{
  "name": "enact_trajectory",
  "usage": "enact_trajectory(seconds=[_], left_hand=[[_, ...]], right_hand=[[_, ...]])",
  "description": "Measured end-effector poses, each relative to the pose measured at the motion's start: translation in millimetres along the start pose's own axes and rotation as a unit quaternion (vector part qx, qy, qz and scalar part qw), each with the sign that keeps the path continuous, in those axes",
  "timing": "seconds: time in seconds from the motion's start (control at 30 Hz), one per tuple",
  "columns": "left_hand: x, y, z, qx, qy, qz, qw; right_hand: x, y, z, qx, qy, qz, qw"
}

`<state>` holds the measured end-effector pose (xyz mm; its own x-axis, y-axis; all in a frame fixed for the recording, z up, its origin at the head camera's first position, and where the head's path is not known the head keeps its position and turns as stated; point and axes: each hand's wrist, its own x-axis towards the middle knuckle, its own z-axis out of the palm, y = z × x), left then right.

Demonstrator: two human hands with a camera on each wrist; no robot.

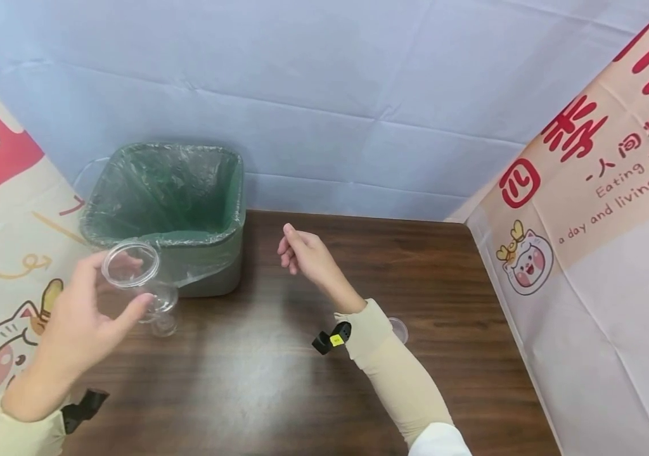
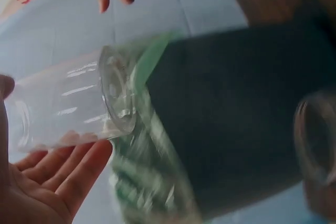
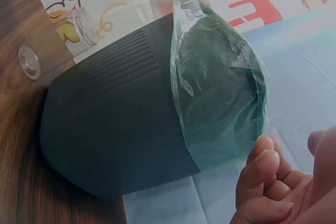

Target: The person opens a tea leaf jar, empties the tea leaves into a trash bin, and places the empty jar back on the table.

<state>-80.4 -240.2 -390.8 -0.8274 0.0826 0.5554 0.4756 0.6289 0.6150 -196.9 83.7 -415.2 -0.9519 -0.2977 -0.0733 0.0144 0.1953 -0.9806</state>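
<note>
My left hand [image 1: 82, 316] holds a clear plastic jar [image 2: 68, 95] between thumb and fingers, its round mouth facing up in the head view. The jar is in front of the near left corner of the green bin [image 1: 210, 269]. Below it, a second clear jar [image 3: 58, 40] stands upright on the table beside the bin. My right hand [image 1: 304, 253] hovers to the right of the bin, its fingers loosely curled and holding nothing. A thin see-through liner bag [image 3: 220, 87] lines the bin and folds over its rim.
A clear round lid-like piece [image 1: 398, 330] lies on the brown wooden table [image 1: 256, 380], partly hidden by my right forearm. A pale blue cloth wall [image 1: 324, 114] rises behind. Printed panels [image 1: 598, 253] stand at both sides.
</note>
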Motion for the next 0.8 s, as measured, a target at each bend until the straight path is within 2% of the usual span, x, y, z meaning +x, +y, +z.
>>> enact_trajectory(seconds=[0.2,0.33,0.47,0.57,0.8], left_hand=[[-28.8,3.4,37.2,-0.025,-0.044,0.007,0.9987],[-45.1,4.1,61.9,-0.034,-0.046,-0.001,0.9983],[-58.7,0.8,77.7,-0.026,-0.05,-0.004,0.9984],[-68.6,-3.1,89.6,-0.035,-0.048,-0.018,0.9981],[-92.1,-15.7,125.7,-0.063,-0.05,-0.074,0.994]], right_hand=[[-9,8,-10.5,0.02,0.009,0.003,1.0],[-14,13,-17.4,0.028,0.016,0.003,0.999],[-18,17,-22.0,0.029,0.02,0.01,0.999],[-21,23,-25.0,0.033,0.026,0.019,0.999],[-28,34,-30.7,0.051,0.049,0.038,0.997]])
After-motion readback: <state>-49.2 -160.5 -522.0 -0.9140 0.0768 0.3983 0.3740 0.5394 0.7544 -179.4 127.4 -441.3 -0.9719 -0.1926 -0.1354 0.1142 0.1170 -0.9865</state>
